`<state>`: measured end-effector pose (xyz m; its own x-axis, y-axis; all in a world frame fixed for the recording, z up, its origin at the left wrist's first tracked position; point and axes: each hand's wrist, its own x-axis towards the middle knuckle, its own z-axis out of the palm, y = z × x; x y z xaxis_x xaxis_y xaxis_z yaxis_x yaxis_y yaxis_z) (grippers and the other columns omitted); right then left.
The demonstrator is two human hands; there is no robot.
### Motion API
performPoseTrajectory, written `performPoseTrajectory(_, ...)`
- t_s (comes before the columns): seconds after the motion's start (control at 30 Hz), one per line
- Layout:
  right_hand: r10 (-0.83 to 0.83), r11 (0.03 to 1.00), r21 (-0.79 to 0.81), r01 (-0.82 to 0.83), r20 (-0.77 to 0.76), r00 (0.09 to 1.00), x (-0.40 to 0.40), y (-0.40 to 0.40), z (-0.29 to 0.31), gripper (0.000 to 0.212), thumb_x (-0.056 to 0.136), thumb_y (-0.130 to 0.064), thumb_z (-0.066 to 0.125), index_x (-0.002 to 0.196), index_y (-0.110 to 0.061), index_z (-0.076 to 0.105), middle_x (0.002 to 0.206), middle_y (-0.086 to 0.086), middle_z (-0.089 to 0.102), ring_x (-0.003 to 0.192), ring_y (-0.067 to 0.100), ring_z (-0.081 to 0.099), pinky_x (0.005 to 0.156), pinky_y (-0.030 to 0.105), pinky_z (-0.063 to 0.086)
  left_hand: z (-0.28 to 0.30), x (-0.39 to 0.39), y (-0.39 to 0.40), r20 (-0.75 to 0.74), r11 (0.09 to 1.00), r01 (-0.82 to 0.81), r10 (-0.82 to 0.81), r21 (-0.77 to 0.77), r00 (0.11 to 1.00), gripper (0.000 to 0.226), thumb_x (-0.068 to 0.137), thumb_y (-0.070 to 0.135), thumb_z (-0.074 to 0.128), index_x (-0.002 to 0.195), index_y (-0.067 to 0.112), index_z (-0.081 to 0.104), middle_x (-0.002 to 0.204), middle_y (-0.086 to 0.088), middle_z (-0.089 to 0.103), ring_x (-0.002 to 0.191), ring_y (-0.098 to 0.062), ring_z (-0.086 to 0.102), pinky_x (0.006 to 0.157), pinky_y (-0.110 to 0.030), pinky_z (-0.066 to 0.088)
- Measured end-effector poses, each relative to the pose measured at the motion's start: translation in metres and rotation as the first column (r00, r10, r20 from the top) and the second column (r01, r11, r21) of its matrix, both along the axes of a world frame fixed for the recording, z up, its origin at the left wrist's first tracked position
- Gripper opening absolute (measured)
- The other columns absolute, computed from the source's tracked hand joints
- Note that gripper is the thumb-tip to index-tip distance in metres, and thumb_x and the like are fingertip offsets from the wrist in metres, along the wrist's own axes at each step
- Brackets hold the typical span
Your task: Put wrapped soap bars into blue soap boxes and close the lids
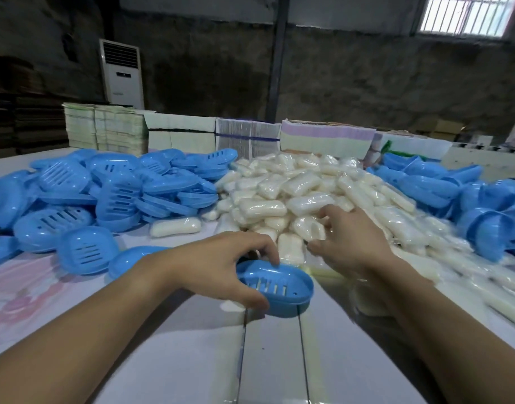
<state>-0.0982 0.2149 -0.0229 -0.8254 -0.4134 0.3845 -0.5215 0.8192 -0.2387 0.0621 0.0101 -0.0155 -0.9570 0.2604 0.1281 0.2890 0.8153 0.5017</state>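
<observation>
The left hand [221, 266] held a blue soap box [275, 287] just above the desk [192, 360], thumb and fingers [268, 252] grasping its rim. The right hand [349, 237] reached into the pile of wrapped soap bars [294, 185], fingers spread and released, touching a bar but not yet grasping it. To do this step well, I think it should pinch one single bar and keep the box near and level.

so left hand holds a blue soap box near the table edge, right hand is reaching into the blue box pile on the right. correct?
Not quite. The head view shows the right hand reaching into the pile of wrapped soap bars at centre, not the blue boxes. The left hand does hold a blue soap box.
</observation>
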Motion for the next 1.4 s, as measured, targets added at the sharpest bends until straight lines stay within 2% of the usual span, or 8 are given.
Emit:
performPoseTrajectory(0.23,0.043,0.998,0.035,-0.042,-0.016,0.999,0.003,-0.005,-0.003,0.048,0.067,-0.049,0.065,0.109,-0.028,0.052,0.099,-0.005,0.06,0.107,0.022,0.043,0.075,0.036,0.045,-0.005,-0.003,0.001,-0.004,0.993,-0.099,0.1,0.058,0.995,0.066,0.055,0.054,0.09,0.108,0.049,0.051,0.098,0.017,0.058,0.083,-0.005,0.059,0.07,-0.029,0.057)
performPoseTrajectory(0.37,0.09,0.993,0.068,-0.096,0.08,0.993,0.005,-0.001,-0.001,0.056,0.065,-0.056,0.064,0.116,-0.034,0.054,0.103,-0.007,0.06,0.099,0.02,0.043,0.083,0.037,0.046,-0.003,-0.003,-0.005,0.062,0.989,-0.113,0.108,0.091,0.992,0.073,0.05,0.059,0.087,0.112,0.056,0.048,0.102,0.021,0.057,0.09,-0.006,0.062,0.079,-0.04,0.059)
performPoseTrajectory(0.53,0.121,0.992,-0.059,-0.111,0.19,0.974,0.009,0.003,0.007,0.052,0.058,-0.055,0.076,0.103,-0.035,0.06,0.09,-0.01,0.064,0.08,0.01,0.06,0.072,0.029,0.051,-0.001,0.0,-0.015,0.116,0.987,-0.082,0.066,0.139,0.991,0.071,0.054,0.051,0.088,0.115,0.053,0.051,0.104,0.017,0.063,0.092,-0.012,0.064,0.085,-0.045,0.057)
performPoseTrajectory(0.73,0.371,0.893,-0.385,-0.231,0.343,0.863,0.027,0.003,0.026,0.041,0.055,-0.04,0.088,0.09,-0.033,0.067,0.071,-0.009,0.06,0.054,0.002,0.054,0.049,0.017,0.041,-0.003,-0.003,-0.015,0.127,0.971,-0.11,0.085,0.213,0.988,0.079,0.052,0.046,0.091,0.116,0.05,0.046,0.104,0.017,0.065,0.087,-0.015,0.065,0.075,-0.039,0.058)
performPoseTrajectory(0.93,0.503,0.856,-0.035,-0.515,0.287,0.816,0.06,-0.012,0.025,0.046,0.055,-0.054,0.085,0.096,-0.049,0.065,0.089,-0.019,0.061,0.083,-0.001,0.054,0.071,0.018,0.043,-0.004,-0.006,-0.014,0.097,0.971,-0.117,0.098,0.208,0.99,0.079,0.054,0.041,0.096,0.115,0.049,0.046,0.104,0.019,0.065,0.083,-0.004,0.062,0.073,-0.027,0.053)
performPoseTrajectory(1.13,0.596,0.802,-0.22,-0.555,0.239,0.766,0.054,-0.007,0.028,0.033,0.07,-0.042,0.085,0.1,-0.043,0.07,0.1,-0.019,0.068,0.092,-0.004,0.056,0.071,0.006,0.037,-0.001,-0.005,-0.015,0.059,0.986,-0.137,0.132,0.092,0.989,0.061,0.053,0.053,0.09,0.105,0.038,0.063,0.101,0.013,0.065,0.089,-0.01,0.059,0.074,-0.027,0.049)
performPoseTrajectory(1.27,0.559,0.818,-0.083,-0.569,0.352,0.751,0.044,0.013,0.038,0.031,0.066,-0.033,0.085,0.093,-0.042,0.072,0.089,-0.028,0.065,0.082,-0.005,0.055,0.067,0.007,0.039,-0.001,-0.005,-0.014,0.095,0.984,-0.13,0.119,0.119,0.988,0.059,0.05,0.056,0.087,0.102,0.037,0.067,0.098,0.003,0.07,0.088,-0.021,0.065,0.077,-0.046,0.056)
performPoseTrajectory(1.4,0.533,0.831,-0.052,-0.554,0.36,0.766,0.044,0.01,0.032,0.031,0.059,-0.041,0.083,0.088,-0.045,0.073,0.08,-0.021,0.062,0.077,-0.004,0.051,0.065,0.008,0.039,0.005,-0.001,-0.025,0.17,0.991,-0.094,0.076,0.098,0.982,0.06,0.055,0.056,0.084,0.112,0.04,0.071,0.104,0.014,0.07,0.095,-0.005,0.064,0.083,-0.022,0.053)
